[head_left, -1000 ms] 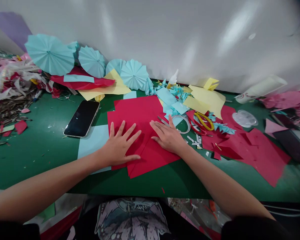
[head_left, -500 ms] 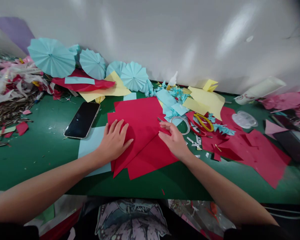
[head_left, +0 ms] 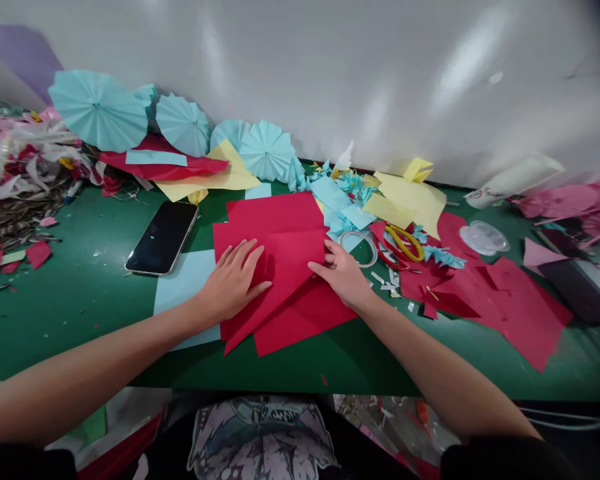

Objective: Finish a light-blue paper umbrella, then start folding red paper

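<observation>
Several sheets of red paper (head_left: pixel 290 253) lie stacked in front of me, the upper one folded over at a slant. My left hand (head_left: pixel 233 280) rests flat on its left part, fingers spread. At the right edge of the fold, my right hand (head_left: pixel 347 273) grips the red paper between thumb and fingers, with the flap lifted slightly near the thumb. A light blue sheet (head_left: pixel 183 283) sticks out from under the stack on the left, below a smartphone (head_left: pixel 163 238).
Pleated light blue paper rosettes (head_left: pixel 266 152) lean along the wall. To the right are a white ring (head_left: pixel 359 248), yellow-handled scissors (head_left: pixel 404 243), red scraps (head_left: pixel 525 303) and a clear plastic lid (head_left: pixel 484 238). A heap of seed-like bits and ribbons (head_left: pixel 25 160) covers the far left.
My right hand has shifted slightly down and drawn the folded red flap's right edge upward, so its upper edge now shows. My left hand stays pressed on the paper.
</observation>
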